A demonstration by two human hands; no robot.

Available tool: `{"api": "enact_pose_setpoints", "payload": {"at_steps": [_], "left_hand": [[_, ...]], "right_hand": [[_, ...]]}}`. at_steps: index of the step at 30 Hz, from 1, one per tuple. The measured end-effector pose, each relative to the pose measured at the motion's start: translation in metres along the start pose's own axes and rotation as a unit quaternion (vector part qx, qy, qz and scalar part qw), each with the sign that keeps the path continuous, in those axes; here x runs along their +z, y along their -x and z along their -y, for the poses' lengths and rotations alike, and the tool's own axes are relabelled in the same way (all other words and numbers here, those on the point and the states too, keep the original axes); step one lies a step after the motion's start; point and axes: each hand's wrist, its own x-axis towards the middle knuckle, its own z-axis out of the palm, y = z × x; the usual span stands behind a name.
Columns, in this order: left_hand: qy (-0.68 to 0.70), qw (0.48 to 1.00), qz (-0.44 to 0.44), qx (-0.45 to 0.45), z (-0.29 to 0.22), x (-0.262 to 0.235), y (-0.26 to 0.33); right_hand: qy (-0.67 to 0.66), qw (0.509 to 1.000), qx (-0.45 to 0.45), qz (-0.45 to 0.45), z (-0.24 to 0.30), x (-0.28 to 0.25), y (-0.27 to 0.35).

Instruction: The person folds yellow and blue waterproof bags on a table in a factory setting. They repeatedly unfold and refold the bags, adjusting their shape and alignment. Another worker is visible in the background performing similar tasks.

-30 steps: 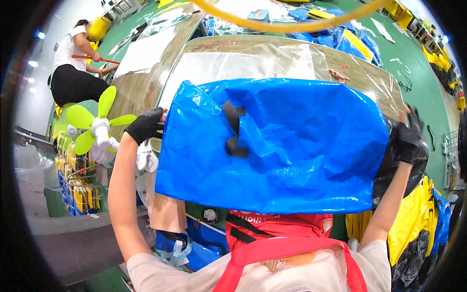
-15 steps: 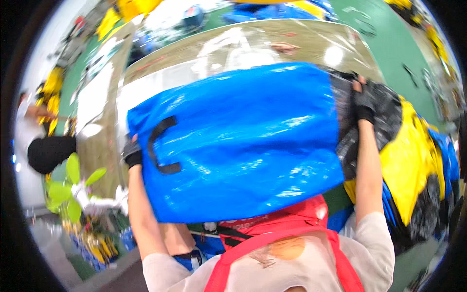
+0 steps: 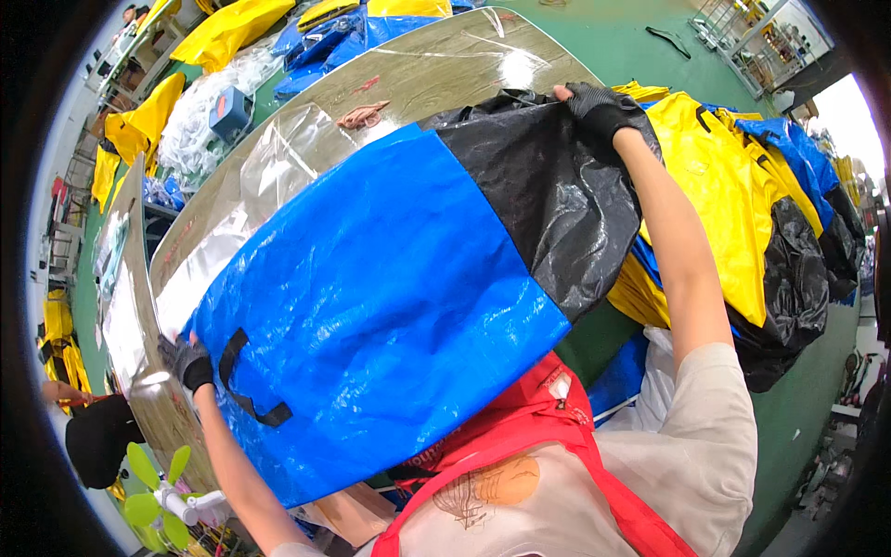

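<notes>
A large blue and black bag [image 3: 371, 306] of shiny sheet material lies slantwise over the table in front of me. Its blue body carries a black strap handle [image 3: 243, 376] near the left end. The black section [image 3: 548, 186] is crumpled at the far right. My left hand [image 3: 187, 362], in a dark fingerless glove, is at the bag's left edge, its fingers partly hidden there. Gloved likewise, my right hand [image 3: 601, 110] is closed on the gathered top of the black section.
Under the bag is a wood-patterned table [image 3: 418, 79] with clear plastic sheet and a small brownish scrap [image 3: 362, 115]. Yellow and black bags [image 3: 719, 186] are heaped at right. A small green-bladed fan [image 3: 158, 501] stands lower left. Beyond the table are a blue box [image 3: 230, 113] and more bags.
The bag has swung so its black end is farther away and its left end nearer. My right hand moved forward and left, my left hand back and left. More of the black section shows.
</notes>
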Motion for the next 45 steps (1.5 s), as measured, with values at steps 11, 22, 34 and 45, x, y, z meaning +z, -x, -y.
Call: {"api": "enact_pose_setpoints", "payload": {"at_steps": [11, 22, 34, 45], "left_hand": [[0.212, 0.962, -0.044, 0.167, -0.136, -0.063, 0.07], [0.252, 0.949, -0.046, 0.183, -0.135, -0.09, 0.079], [0.309, 0.741, -0.18, 0.569, -0.324, -0.295, 0.18], [0.438, 0.6, -0.223, 0.631, -0.217, -0.406, 0.344]], "right_hand": [[-0.025, 0.991, -0.106, 0.078, 0.062, -0.006, -0.05], [-0.307, 0.944, -0.122, -0.024, -0.009, -0.048, -0.033], [-0.074, 0.935, -0.346, 0.026, 0.074, -0.077, 0.072], [-0.135, 0.941, -0.298, -0.089, 0.045, -0.078, 0.137]]}}
